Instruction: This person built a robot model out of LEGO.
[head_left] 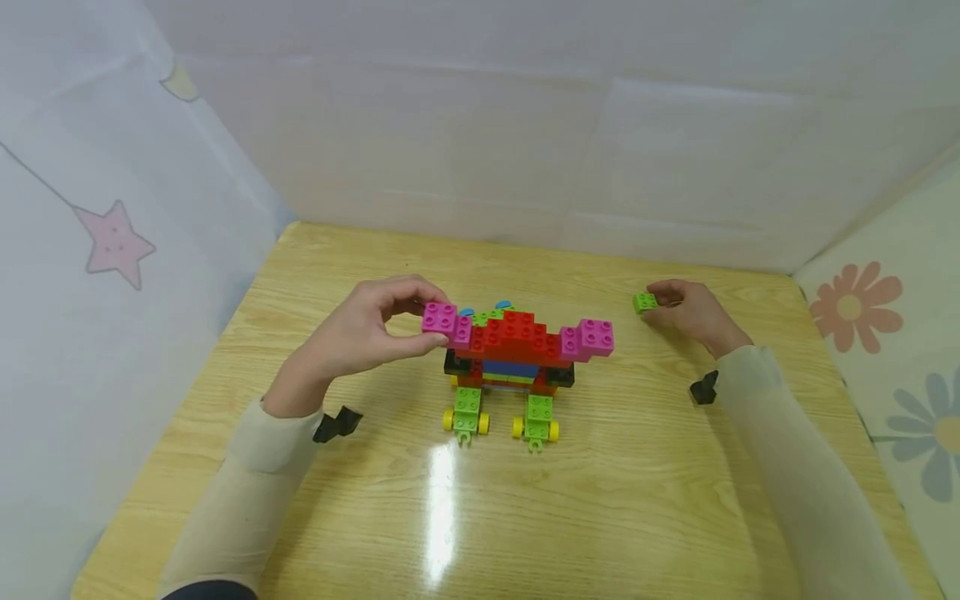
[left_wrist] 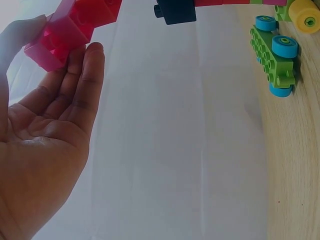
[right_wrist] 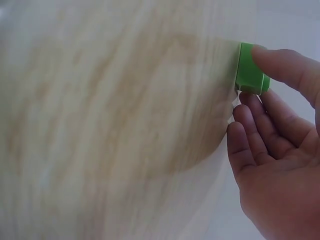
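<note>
A built toy-brick figure (head_left: 513, 342) stands mid-table, with a stepped red top, black and blue bricks below and a pink arm on either side. My left hand (head_left: 345, 333) grips the pink brick (head_left: 438, 317) at its left end between thumb and fingers; the left wrist view shows the thumb on that brick (left_wrist: 50, 47). Off to the right, my right hand (head_left: 693, 315) pinches a small lime-green brick (head_left: 645, 302), apart from the figure. In the right wrist view the thumb lies against this green brick (right_wrist: 250, 70); whether it touches the table I cannot tell.
Two lime-green wheeled bases (head_left: 467, 408) with yellow wheels stick out at the figure's front. Behind it is a green base with blue wheels (left_wrist: 272, 57). The wooden table (head_left: 600, 508) meets white cloth (head_left: 525, 150) at the back and sides.
</note>
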